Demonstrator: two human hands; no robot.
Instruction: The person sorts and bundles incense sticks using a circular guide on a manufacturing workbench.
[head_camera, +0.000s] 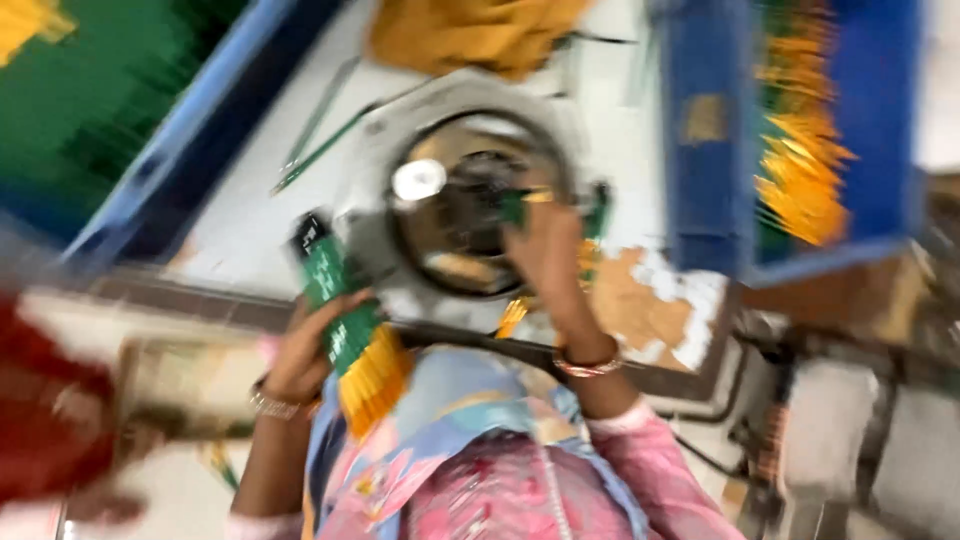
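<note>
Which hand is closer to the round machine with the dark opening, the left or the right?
Right. The right hand reaches onto the round machine, over its dark opening. The left hand stays lower, off to the machine's side, holding a green bundle with yellow ends.

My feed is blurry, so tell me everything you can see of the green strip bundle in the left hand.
The green strip bundle is a flat stack of green strips with a dark top end and a fringe of yellow-orange pins at the bottom. It stands roughly upright, tilted slightly, left of the round metal fixture. The left hand has its grip around the middle.
</note>
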